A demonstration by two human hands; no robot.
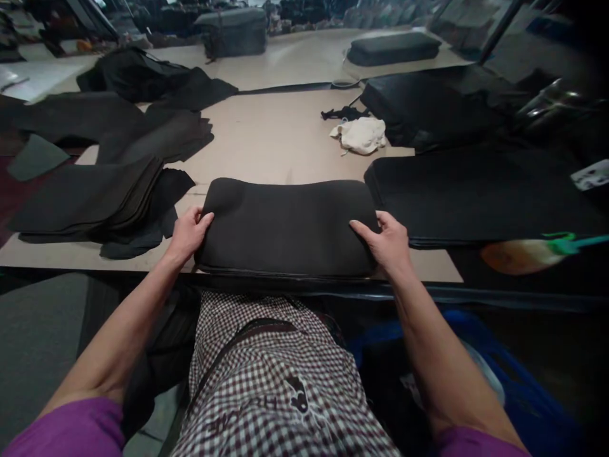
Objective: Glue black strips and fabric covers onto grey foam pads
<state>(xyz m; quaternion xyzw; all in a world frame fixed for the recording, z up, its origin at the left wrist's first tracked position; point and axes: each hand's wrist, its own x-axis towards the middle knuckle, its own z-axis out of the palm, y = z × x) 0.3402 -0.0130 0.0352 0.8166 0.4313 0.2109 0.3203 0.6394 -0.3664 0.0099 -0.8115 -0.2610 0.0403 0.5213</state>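
A dark stack of rectangular sheets with rounded corners lies in front of me at the table's near edge. My left hand grips its left end, thumb on top and the fingers partly hidden behind the edge. At the opposite end my right hand is closed the same way, thumb pressed on the upper face. Another dark stack lies just right of my right hand. To the left of my left hand sits a fanned pile of dark pieces.
A cream cloth bundle rests on the tan table. Loose dark pieces lie at the back left. A bottle with orange contents lies at the right. Below the table is a blue crate. Dark stacks stand farther back.
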